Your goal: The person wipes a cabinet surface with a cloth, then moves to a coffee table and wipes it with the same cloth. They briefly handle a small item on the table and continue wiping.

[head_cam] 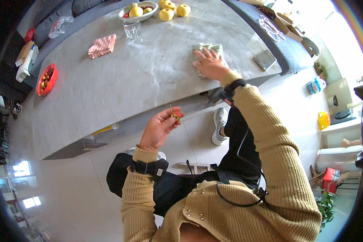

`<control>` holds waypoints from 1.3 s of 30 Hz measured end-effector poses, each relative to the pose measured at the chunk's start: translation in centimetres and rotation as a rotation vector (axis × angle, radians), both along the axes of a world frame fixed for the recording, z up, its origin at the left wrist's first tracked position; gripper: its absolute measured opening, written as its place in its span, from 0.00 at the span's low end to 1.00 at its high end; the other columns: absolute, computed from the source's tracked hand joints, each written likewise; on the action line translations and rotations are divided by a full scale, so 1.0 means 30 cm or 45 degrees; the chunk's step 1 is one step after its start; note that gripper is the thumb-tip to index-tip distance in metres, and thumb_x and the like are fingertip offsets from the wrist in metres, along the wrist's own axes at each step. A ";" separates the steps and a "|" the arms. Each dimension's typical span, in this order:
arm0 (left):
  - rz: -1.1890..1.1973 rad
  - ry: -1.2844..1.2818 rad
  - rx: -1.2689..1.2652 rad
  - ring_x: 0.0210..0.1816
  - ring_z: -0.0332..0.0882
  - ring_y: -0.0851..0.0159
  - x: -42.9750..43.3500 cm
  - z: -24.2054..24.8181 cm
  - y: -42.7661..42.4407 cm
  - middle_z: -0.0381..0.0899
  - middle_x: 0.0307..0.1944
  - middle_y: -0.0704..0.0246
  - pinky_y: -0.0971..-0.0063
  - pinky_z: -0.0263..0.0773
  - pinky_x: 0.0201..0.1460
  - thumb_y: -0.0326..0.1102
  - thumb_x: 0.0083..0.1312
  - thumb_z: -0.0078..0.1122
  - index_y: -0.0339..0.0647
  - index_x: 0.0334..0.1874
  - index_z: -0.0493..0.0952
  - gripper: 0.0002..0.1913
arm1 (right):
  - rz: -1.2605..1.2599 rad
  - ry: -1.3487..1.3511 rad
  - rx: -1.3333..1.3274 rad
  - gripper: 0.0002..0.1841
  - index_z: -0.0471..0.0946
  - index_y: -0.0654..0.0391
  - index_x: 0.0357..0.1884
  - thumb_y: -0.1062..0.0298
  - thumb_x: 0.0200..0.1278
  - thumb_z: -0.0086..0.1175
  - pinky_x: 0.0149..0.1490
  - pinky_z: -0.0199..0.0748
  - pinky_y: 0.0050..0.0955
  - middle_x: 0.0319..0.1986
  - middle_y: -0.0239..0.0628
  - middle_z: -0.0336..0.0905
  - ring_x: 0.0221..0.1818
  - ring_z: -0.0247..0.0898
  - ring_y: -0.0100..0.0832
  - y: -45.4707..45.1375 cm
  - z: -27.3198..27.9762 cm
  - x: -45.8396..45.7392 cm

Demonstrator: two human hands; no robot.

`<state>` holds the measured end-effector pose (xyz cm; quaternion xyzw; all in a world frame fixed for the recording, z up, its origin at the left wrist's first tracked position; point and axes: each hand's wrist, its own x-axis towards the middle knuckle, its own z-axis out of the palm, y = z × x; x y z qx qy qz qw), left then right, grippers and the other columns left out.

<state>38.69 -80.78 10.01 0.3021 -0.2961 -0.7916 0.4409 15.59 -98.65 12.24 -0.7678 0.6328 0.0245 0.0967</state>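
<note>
My left hand (161,127) is raised in front of the table's near edge, above the floor. Between its thumb and fingers it holds a small red fruit (176,115) with a thin stem and a yellowish patch. My right hand (211,64) lies flat, fingers spread, on a pale green-and-white cloth (203,48) on the grey table (133,75). The palm hides the middle of the cloth. Whitish smears show on the tabletop to the left of it. A dark smartphone (265,60) lies to the right, near the table's corner.
A folded pink checked cloth (102,46), a clear glass (132,29) and a fruit basket (152,15) stand further back, beside several yellow apples (166,14). A red bowl (55,79) of small fruits sits at the left. A grey sofa (286,50) borders the table's right end.
</note>
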 end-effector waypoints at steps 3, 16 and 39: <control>0.001 0.135 -0.249 0.38 0.74 0.71 -0.040 0.146 -0.008 0.78 0.44 0.60 0.81 0.70 0.42 0.27 0.66 0.55 0.36 0.49 0.71 0.11 | 0.104 0.001 0.070 0.33 0.48 0.42 0.72 0.42 0.68 0.32 0.70 0.36 0.57 0.72 0.41 0.38 0.74 0.31 0.49 -0.023 0.034 0.108; -0.244 0.890 -1.265 0.38 0.81 0.54 -0.211 0.532 0.236 0.80 0.37 0.49 0.70 0.77 0.38 0.26 0.64 0.57 0.25 0.43 0.75 0.10 | 0.544 -0.017 -0.173 0.31 0.53 0.42 0.70 0.44 0.68 0.37 0.69 0.40 0.58 0.70 0.43 0.46 0.72 0.39 0.50 0.095 -0.021 0.054; 0.145 1.099 -1.180 0.37 0.82 0.59 -0.048 0.551 0.293 0.81 0.36 0.52 0.75 0.78 0.37 0.26 0.63 0.59 0.24 0.39 0.79 0.09 | -0.002 0.152 0.003 0.33 0.50 0.38 0.71 0.40 0.66 0.35 0.70 0.35 0.60 0.73 0.39 0.37 0.73 0.31 0.54 -0.053 -0.024 -0.216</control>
